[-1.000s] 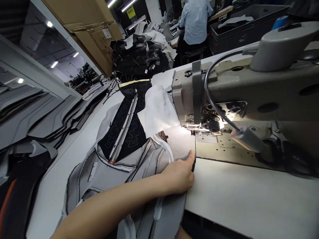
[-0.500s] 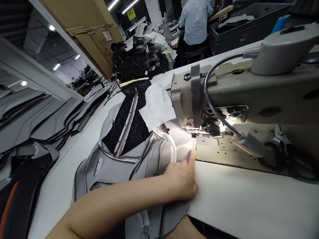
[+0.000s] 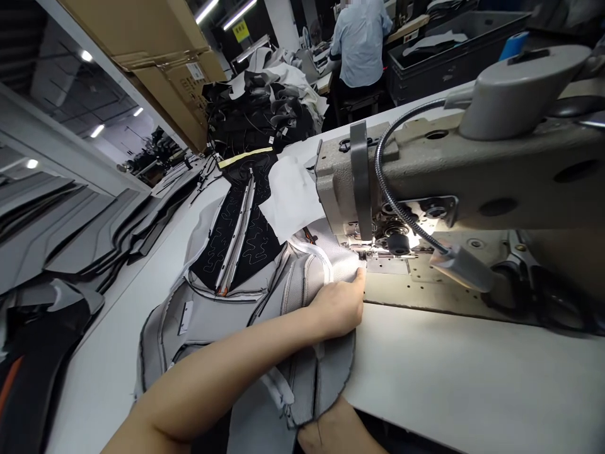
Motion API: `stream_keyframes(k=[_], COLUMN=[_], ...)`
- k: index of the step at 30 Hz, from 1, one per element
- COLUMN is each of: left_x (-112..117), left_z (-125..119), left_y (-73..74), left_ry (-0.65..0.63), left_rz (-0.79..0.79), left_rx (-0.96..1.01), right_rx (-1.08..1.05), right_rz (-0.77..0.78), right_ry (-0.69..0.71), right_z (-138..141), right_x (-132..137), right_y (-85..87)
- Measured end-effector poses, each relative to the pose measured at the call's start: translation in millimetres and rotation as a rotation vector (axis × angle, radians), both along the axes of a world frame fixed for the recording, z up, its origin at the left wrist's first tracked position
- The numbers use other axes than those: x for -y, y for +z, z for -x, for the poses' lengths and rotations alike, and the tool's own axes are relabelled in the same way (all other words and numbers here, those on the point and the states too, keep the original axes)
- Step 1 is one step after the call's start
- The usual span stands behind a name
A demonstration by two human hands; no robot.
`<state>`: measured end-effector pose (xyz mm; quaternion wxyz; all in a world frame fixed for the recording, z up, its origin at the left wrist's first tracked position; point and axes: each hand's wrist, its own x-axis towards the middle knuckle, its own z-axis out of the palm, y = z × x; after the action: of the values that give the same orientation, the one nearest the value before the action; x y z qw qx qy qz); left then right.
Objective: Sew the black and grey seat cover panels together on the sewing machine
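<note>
A grey mesh fabric cover with dark seams and white trim lies bunched on the table, one edge running under the head of a sewing machine. My left hand is closed on that edge, its index finger pressing the lit cloth just in front of the presser foot. From the bottom comes my right forearm, passing beneath the hanging grey fabric; its hand and fingers are hidden. A stitched black panel and a white cloth piece belong to the bundle beyond my left hand.
Black-handled scissors lie on the machine bed, behind a gooseneck lamp. Stacked grey panels line the left side. A fabric heap, a cardboard box, a seated person and a grey bin are farther back.
My left hand has moved up closer to the needle area, its fingers more folded. The front of the fabric has shifted, showing more of my right forearm. The whole view has shifted slightly.
</note>
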<state>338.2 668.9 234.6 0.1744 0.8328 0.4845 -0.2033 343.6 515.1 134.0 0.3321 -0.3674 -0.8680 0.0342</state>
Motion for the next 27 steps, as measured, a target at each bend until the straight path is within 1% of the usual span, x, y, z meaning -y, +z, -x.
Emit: stream_keyframes(k=[3, 5, 6, 9, 11, 13, 14, 16, 18, 20, 23, 27], left_x=[4.4, 13.5, 18.8, 30.9, 32.6, 29.7, 27.0, 20.8, 15.1, 11.8, 14.8, 26.6], left_z=[-1.0, 0.7, 2.1, 6.9, 9.4, 10.4, 10.2, 8.0, 3.6, -2.0, -8.7, -9.4], left_y=[7.1, 13.2, 16.0, 20.8, 21.2, 20.5, 19.9, 18.9, 18.0, 17.2, 15.8, 13.9], left_ry=[0.013, 0.012, 0.009, 0.005, 0.002, 0.003, 0.009, 0.026, 0.038, 0.052, 0.022, -0.033], left_rz=[0.006, 0.060, 0.093, 0.156, 0.155, 0.143, 0.138, 0.126, 0.114, 0.097, 0.070, 0.063], left_rx=[0.007, -0.064, -0.121, -0.253, -0.241, -0.187, -0.168, -0.143, -0.131, -0.137, -0.227, -0.380], right_rx=[-0.031, -0.062, -0.093, -0.211, -0.280, -0.303, -0.307, -0.301, -0.279, -0.238, -0.159, -0.101], right_rz=[-0.052, -0.096, -0.126, -0.222, -0.233, -0.213, -0.217, -0.250, -0.284, -0.282, -0.260, -0.228], right_ry=[0.003, 0.013, 0.020, 0.048, 0.045, 0.011, -0.015, -0.040, -0.014, 0.039, 0.089, 0.122], right_z=[2.6, 1.4, -0.3, -8.7, -14.8, -19.7, -21.9, -27.5, -36.4, -48.5, -68.0, -88.2], right_x=[-2.2, -3.3, -3.9, -7.2, -9.6, -10.9, -10.9, -10.5, -10.7, -12.3, -16.0, -20.2], right_y=[-8.9, -10.0, -7.8, 9.3, 22.9, 30.4, 30.7, 25.6, 17.3, 11.1, 8.9, 13.5])
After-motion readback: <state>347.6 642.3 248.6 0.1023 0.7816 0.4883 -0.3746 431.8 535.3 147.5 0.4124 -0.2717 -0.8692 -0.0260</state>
